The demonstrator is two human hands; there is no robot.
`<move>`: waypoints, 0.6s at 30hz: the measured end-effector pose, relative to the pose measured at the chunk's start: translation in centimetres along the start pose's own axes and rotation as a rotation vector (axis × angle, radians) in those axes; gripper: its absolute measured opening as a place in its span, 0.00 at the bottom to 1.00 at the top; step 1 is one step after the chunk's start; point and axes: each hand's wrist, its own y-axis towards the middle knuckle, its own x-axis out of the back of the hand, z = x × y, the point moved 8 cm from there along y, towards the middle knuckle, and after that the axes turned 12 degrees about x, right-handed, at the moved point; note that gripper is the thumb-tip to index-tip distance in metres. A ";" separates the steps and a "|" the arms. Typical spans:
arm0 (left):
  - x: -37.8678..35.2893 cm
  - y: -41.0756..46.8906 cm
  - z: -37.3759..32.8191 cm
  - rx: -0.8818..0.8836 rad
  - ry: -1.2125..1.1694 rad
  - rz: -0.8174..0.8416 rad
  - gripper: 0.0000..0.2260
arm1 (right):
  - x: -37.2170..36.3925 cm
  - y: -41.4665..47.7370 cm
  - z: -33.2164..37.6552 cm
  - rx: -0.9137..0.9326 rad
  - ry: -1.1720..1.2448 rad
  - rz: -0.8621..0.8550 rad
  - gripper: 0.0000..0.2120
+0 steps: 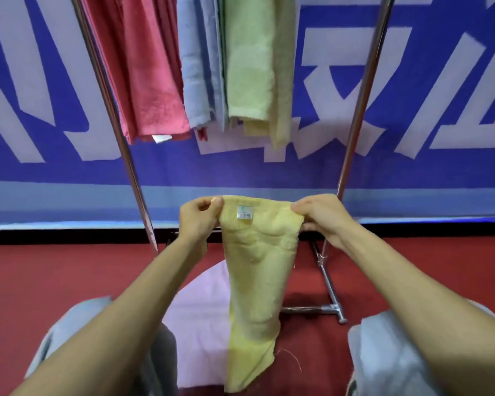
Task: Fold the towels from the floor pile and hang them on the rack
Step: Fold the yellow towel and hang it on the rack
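A yellow towel (255, 284) with a white label near its top edge hangs lengthwise in front of me. My left hand (197, 218) pinches its top left corner and my right hand (322, 217) pinches its top right corner. A pale pink towel (200, 324) lies on the red floor beneath it. On the metal rack (355, 115) behind hang a red towel (146, 67), a blue towel (196, 61) and a light green towel (252, 58), with a yellow one behind the green.
The rack's foot bar (312, 309) lies on the red carpet (26, 281) at the right of the towel. My grey-clad knees (389, 352) flank the pink towel. A blue banner wall (440, 172) stands behind the rack.
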 end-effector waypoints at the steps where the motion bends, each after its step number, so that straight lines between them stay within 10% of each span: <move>1: -0.3 -0.2 1.1 0.064 -0.053 0.016 0.06 | -0.1 -0.2 -0.2 -0.010 0.022 0.002 0.05; 10: -1.3 -3.5 3.0 0.345 -0.366 0.217 0.05 | -2.7 -2.6 -0.4 -0.101 0.311 0.031 0.04; 18: -1.8 -6.0 1.2 0.081 -0.148 0.169 0.06 | -6.2 -4.0 -0.6 -0.124 0.323 0.115 0.03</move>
